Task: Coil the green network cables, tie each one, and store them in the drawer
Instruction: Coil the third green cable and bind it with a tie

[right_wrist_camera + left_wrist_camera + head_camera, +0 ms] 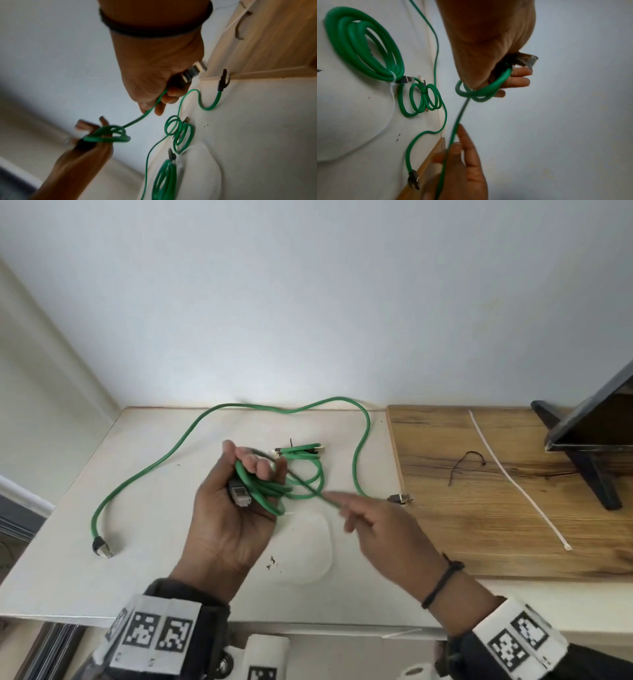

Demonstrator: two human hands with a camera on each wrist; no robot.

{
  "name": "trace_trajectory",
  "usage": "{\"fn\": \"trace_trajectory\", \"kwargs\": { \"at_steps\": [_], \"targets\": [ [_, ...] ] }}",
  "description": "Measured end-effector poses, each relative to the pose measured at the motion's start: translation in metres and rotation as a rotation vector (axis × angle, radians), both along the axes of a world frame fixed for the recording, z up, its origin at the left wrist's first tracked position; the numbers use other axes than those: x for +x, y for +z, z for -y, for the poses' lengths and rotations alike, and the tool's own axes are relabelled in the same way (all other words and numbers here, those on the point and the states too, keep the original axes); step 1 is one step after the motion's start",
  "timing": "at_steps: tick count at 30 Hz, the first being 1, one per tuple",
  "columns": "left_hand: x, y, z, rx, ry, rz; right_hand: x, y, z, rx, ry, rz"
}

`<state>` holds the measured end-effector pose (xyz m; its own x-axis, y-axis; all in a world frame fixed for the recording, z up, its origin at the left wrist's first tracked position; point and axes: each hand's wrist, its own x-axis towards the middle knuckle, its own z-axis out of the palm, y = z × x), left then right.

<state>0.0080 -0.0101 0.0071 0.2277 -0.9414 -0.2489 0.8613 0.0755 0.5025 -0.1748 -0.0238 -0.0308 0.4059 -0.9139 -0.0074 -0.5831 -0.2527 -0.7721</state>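
My left hand [253, 467], palm up over the white table [68, 577], grips a small coil of green network cable [263, 491] with a grey plug [239, 495] in the palm. The coil's free strand runs right into my right hand [346, 508], which pinches it. In the right wrist view that hand [159, 102] closes round the strand, and a plug [193, 71] sticks out behind the fingers. A long loose green cable [191, 433] lies across the table. A small tied coil [301, 451] and a larger coil with a white tie [364, 47] lie flat.
A wooden board [479, 525] covers the table's right part. On it lie a long white zip tie [513, 474] and a thin black tie [462, 463]. A dark stand with a tilted panel [589, 426] sits at the far right. Walls close off the back and left.
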Motion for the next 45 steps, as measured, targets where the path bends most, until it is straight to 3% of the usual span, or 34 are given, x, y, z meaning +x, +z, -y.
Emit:
{"fn": "trace_trajectory", "kwargs": {
  "at_steps": [3,5,9,12,15,18,22,27,31,33,35,40,42,45],
  "targets": [
    [0.002,-0.010,0.001,-0.007,0.044,0.063,0.022,0.010,-0.028,-0.079,0.289,-0.360],
    [-0.002,-0.018,-0.002,0.012,-0.014,0.290,0.029,0.023,-0.035,-0.130,0.353,-0.423],
    [-0.010,-0.024,-0.013,-0.050,-0.275,0.922,0.010,0.059,-0.021,-0.269,0.205,-0.433],
    [-0.018,-0.025,-0.021,-0.057,-0.450,1.130,-0.006,0.080,-0.010,-0.262,0.138,-0.389],
    [-0.026,-0.023,-0.024,-0.103,-0.592,1.073,-0.015,0.079,-0.001,-0.098,0.170,-0.232],
    [-0.035,-0.020,-0.025,-0.177,-0.649,1.158,-0.020,0.068,0.005,0.030,0.179,-0.091],
    [-0.031,-0.019,-0.021,-0.167,-0.688,1.186,-0.017,0.045,0.004,-0.005,0.157,0.050],
    [-0.023,-0.015,-0.021,-0.131,-0.772,1.093,-0.010,0.019,-0.002,-0.080,0.154,0.223],
    [-0.022,-0.013,-0.026,-0.112,-0.899,1.080,-0.012,0.021,-0.002,0.144,0.303,0.330],
    [-0.021,-0.014,-0.028,-0.119,-0.933,1.083,-0.010,0.024,-0.003,0.103,0.369,0.329],
    [-0.021,-0.015,-0.027,-0.151,-0.865,1.107,-0.008,0.022,-0.001,-0.022,0.352,0.356],
    [-0.023,-0.025,-0.026,-0.207,-0.443,1.363,-0.013,0.012,0.012,-0.300,0.248,0.380],
    [-0.027,-0.028,-0.026,-0.220,-0.446,1.280,-0.014,0.006,0.015,-0.305,0.227,0.431],
    [-0.035,-0.028,-0.023,-0.199,-0.584,1.058,-0.015,-0.001,0.016,-0.176,0.175,0.553]
  ]
}}
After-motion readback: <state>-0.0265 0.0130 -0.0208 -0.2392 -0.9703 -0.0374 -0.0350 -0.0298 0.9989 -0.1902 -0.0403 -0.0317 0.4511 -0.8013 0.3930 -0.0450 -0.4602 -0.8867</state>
